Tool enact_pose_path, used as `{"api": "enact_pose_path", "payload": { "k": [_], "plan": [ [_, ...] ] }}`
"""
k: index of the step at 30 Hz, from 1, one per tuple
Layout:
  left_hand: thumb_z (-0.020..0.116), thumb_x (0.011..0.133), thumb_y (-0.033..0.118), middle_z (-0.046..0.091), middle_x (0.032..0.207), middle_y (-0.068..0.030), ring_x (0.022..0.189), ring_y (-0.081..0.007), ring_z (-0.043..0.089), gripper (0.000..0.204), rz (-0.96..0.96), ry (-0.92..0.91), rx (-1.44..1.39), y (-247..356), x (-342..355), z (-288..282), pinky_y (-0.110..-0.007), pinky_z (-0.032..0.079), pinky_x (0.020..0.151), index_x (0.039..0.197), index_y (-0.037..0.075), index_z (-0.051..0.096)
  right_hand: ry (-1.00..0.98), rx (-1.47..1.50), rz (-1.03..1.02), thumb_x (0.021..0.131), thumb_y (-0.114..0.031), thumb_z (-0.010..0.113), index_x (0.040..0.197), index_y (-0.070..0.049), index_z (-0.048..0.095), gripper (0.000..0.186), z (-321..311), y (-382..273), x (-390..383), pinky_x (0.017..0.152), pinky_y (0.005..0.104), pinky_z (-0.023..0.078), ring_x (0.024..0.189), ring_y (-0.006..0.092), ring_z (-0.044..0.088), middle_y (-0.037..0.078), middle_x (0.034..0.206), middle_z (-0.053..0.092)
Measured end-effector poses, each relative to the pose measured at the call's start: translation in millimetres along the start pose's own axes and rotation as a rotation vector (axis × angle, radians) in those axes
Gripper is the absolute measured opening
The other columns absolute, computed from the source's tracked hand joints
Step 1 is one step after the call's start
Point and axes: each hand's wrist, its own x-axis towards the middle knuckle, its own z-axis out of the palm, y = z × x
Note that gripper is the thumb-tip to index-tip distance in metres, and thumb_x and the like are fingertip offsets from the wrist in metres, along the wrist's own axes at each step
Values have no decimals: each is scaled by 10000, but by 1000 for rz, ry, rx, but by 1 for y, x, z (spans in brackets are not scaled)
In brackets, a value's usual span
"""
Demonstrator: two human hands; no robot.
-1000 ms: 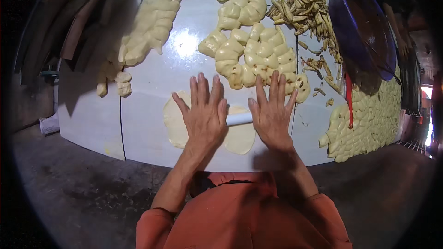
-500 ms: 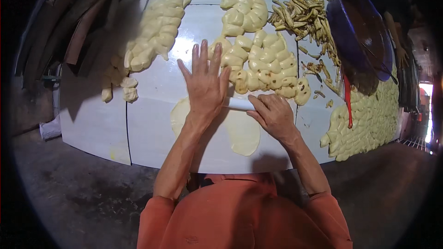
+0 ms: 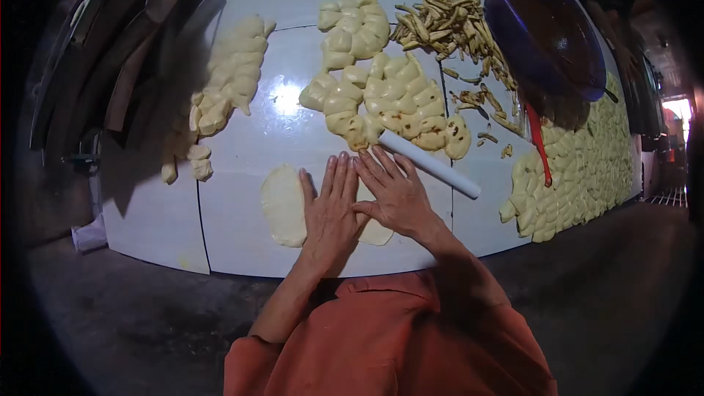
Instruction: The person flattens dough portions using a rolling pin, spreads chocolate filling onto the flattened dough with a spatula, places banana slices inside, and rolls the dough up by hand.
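No text, label, brand, number or sign can be read anywhere in the head view.

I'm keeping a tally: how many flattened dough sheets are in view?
2: one dough sheet lies left of the left hand; a second dough sheet is partly covered by the right hand. More could be hidden.

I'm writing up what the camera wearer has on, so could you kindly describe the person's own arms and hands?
The left hand and right hand are bare, with no gloves, rings or wristwatch visible. The orange-red sleeves end near the elbows, leaving the forearms uncovered.
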Motion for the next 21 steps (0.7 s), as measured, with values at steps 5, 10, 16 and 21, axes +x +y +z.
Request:
{"api": "enact_pose_path", "payload": {
  "k": [5,10,16,21],
  "plan": [
    [630,942,543,397,1657,-184,1561,-327,338,885,-25,25,32,2,-1,2,-772,77,1197,1598,4,381,-42,-130,89,993,-634,529,1491,-72,568,752,0,0,-7,1198,660,241,1498,280,425,105,1571,533],
    [597,970,601,350,1673,-228,1588,-371,260,920,-68,-36,-13,-5,-5,12,-759,10,1200,1608,-12,349,152,161,131,994,-460,655,1299,-36,691,524,-10,4,-12,1136,525,412,1331,320,590,163,1335,689],
    [502,1022,636,234,1703,-281,1607,-442,135,898,-111,-107,53,4,-35,3,-750,-32,1199,1631,2,316,616,-80,784,1003,-154,652,1248,10,658,295,-108,103,-94,967,469,509,1131,385,642,195,1234,677],
    [460,1061,578,202,1718,-268,1613,-438,100,831,-148,-194,32,22,-50,10,-726,-62,1214,1633,-6,309,502,-521,974,979,-254,682,1269,-49,665,355,-138,191,-135,937,483,488,1083,338,639,129,1128,691]
  ]
}}
